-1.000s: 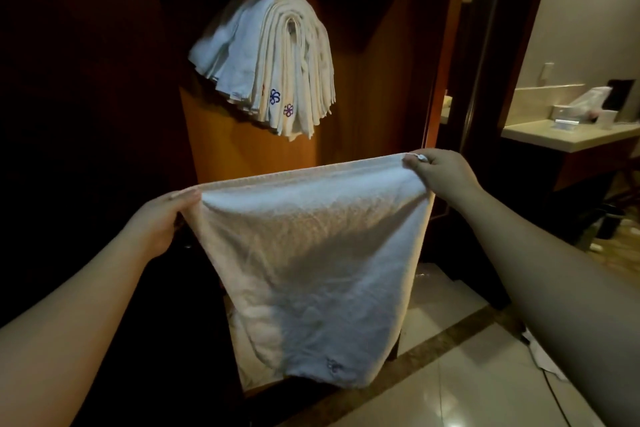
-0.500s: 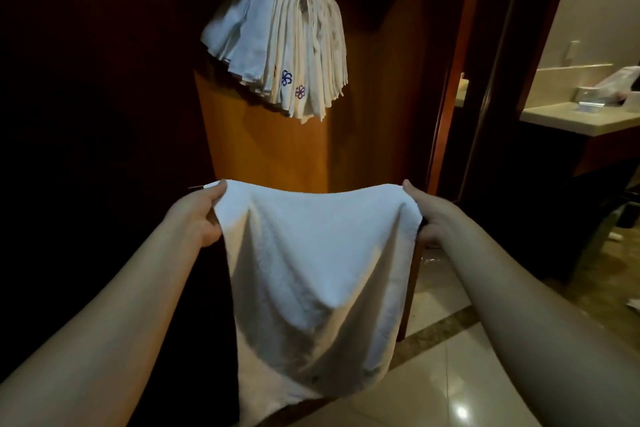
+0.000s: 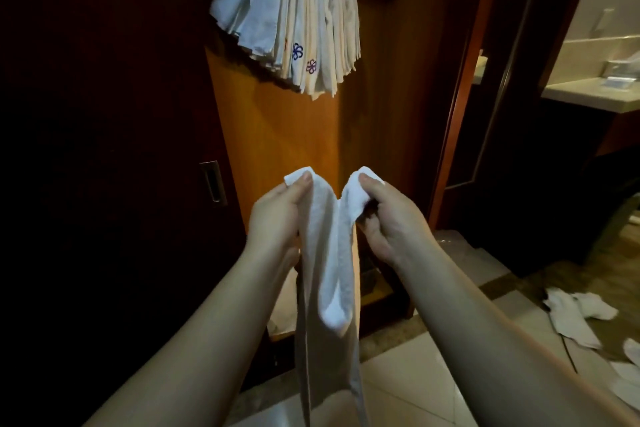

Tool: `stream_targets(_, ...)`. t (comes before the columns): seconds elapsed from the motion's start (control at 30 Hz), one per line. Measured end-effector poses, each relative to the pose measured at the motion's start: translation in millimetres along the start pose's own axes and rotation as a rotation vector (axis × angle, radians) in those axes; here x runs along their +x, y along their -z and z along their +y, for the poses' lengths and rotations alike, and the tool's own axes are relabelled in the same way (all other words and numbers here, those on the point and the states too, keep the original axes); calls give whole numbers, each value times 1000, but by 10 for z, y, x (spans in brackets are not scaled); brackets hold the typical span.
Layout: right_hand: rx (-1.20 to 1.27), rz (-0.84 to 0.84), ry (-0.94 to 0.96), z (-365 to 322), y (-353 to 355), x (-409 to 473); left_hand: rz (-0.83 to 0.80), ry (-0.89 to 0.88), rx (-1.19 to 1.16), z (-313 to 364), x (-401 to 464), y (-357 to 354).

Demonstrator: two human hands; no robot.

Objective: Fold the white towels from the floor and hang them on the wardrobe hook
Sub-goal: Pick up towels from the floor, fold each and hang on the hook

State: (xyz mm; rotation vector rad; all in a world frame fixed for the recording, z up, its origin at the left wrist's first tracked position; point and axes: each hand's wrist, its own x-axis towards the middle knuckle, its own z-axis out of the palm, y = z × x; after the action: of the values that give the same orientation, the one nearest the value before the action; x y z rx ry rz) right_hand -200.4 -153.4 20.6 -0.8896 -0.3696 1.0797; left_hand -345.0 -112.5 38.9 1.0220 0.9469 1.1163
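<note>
Hands, left [image 3: 277,215] and right [image 3: 388,218], each pinching a top corner of white towel [image 3: 329,274].

Two hands, left hand [image 3: 277,215] and right hand [image 3: 388,218], share one held towel [image 3: 329,253]. One thick bunch of hung towels [image 3: 304,10] overhead; roughly three loose towels [image 3: 575,319] at the floor's right edge.

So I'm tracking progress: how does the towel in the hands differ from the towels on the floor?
The held towel hangs lengthwise, pinched at its top corners by the left hand and right hand; the floor towels lie crumpled and untouched. The held one is half-folded; those on the floor are not. All are white.
</note>
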Motion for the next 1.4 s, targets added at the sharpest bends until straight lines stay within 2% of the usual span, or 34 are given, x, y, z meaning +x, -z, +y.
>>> stream_targets(0.13,-158,-118,129,44,-67,-125,-103,-43,70,-33,-113,-173)
stream_targets(0.23,-384,-61,301,50,-77,-227,-173,-126,91,-49,-166,-266)
stream_targets(0.37,-635,36,497,-53,-39,-301,-186,-158,89,-55,-136,-345)
stream_targets(0.5,-715,39,577,-96,-6,-304,-198,-226,136,-51,-155,-420)
stream_targets(0.63,-757,55,668,-58,6,-297,-247,-251,282,-78,-143,-507)
stream_targets(0.8,-808,-16,695,-88,109,-338,-478,-149,303,-11,-188,-494)
stream_targets(0.97,-848,-86,664,-85,221,-324,-503,-110,314,72,-217,-464)
stream_targets(1.23,-850,-3,728,-137,235,-299,-519,-159,394,42,-223,-431)
stream_targets(1.3,-826,3,727,-216,245,-284,-481,-257,407,-46,-164,-390)
stream_targets(1.4,-828,22,760,-330,251,-260,-237,-576,660,-146,-16,-318)
